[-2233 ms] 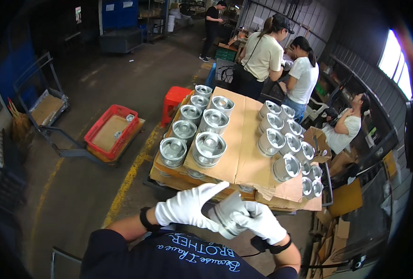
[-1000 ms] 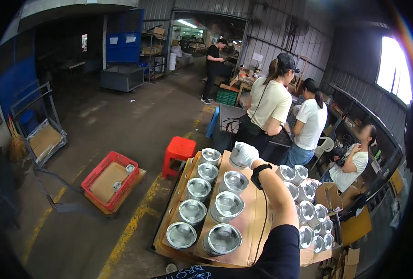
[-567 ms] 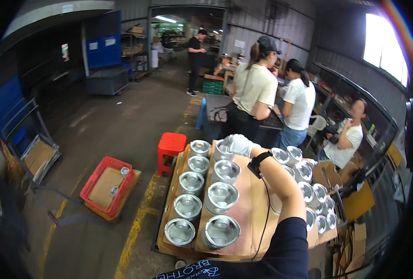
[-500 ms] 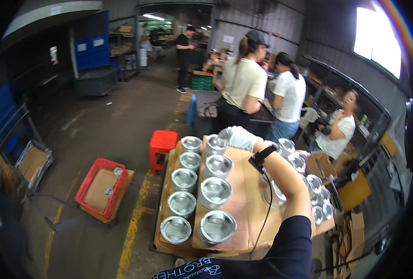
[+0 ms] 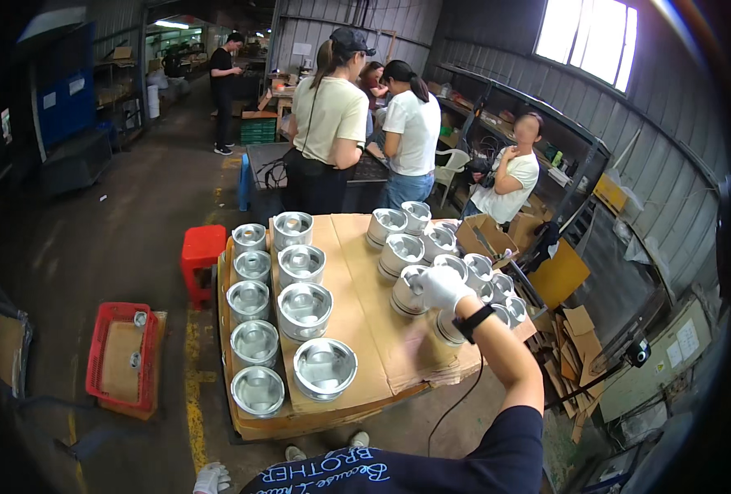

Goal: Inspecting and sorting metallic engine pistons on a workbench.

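Note:
My right hand [image 5: 444, 289], in a white glove with a black band at the wrist, reaches over the right-hand group of pistons. Its fingers are closed at the rim of a silver metal piston [image 5: 407, 298]; the glove covers part of that rim. Another piston [image 5: 448, 329] stands just below the hand, partly hidden by the wrist. At the lower left my left hand [image 5: 211, 478], gloved too, hangs low beside my body, away from the table. Its fingers look loosely extended, with nothing seen in them. Two rows of pistons [image 5: 325, 369] stand on the table's left side.
Brown cardboard [image 5: 364, 317] covers the table. A red stool [image 5: 203, 263] stands at its left. On the floor lies a red crate [image 5: 91, 362] with two small metal parts. Several people stand beyond the table. Cardboard scraps [image 5: 575, 354] lie at the right.
My right hand has moved from the far end of the left rows to the right-hand pistons. The view has turned right, and my left hand now shows at the lower edge.

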The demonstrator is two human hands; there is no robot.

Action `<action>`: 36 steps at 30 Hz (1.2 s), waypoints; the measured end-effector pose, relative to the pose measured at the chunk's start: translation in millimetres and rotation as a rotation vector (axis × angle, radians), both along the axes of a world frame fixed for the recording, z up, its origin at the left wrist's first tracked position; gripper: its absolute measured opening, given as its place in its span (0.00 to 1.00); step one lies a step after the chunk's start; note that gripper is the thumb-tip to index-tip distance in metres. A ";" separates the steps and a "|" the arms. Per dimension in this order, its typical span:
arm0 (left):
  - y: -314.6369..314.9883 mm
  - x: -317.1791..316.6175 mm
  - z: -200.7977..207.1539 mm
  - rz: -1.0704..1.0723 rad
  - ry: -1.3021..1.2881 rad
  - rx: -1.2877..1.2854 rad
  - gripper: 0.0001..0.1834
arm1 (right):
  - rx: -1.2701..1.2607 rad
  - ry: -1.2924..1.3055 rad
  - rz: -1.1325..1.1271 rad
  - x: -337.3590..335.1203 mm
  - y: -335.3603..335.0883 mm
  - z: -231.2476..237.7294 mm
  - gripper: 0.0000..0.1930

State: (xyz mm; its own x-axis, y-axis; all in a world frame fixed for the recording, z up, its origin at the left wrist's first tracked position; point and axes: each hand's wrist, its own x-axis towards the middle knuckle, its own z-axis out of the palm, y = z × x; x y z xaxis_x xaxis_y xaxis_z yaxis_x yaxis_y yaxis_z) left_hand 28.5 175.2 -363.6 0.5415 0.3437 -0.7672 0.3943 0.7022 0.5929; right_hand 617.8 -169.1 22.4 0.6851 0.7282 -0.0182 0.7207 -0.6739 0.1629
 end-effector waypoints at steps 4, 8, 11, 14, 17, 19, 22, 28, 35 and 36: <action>-29.2 27.1 48.5 -0.096 0.048 0.137 0.17 | 0.198 0.005 -0.003 -15.3 -2.5 -31.0 0.21; -65.3 47.5 64.2 -0.692 0.218 0.875 0.36 | 0.138 -0.139 0.081 -32.5 -10.3 -33.7 0.21; -108.3 65.1 107.9 -0.605 0.040 0.723 0.34 | 0.390 -0.224 0.301 -58.6 -37.1 -24.9 0.14; -162.4 104.5 210.0 -0.602 -0.052 0.750 0.34 | 0.655 -0.248 0.594 -108.3 -61.5 9.4 0.15; -200.5 136.9 266.4 -0.634 -0.324 0.711 0.33 | 0.809 -0.209 0.742 -148.8 -87.2 20.2 0.19; -225.1 164.1 304.9 -0.653 -0.518 0.678 0.35 | 0.852 -0.158 0.848 -158.8 -103.1 16.4 0.20; -255.3 206.1 330.3 -0.536 -0.818 0.401 0.43 | 0.906 -0.108 0.980 -171.5 -121.0 15.8 0.18; -337.9 217.0 375.6 -0.194 -1.228 0.166 0.59 | 0.988 -0.128 1.265 -206.8 -129.4 3.3 0.15; -326.9 184.7 369.5 0.063 -0.843 1.131 0.66 | 1.298 1.370 0.673 -239.0 -112.1 -44.3 0.31; -328.0 185.2 371.9 0.052 -0.838 1.127 0.66 | 1.384 1.768 0.386 -254.5 -106.1 -53.1 0.33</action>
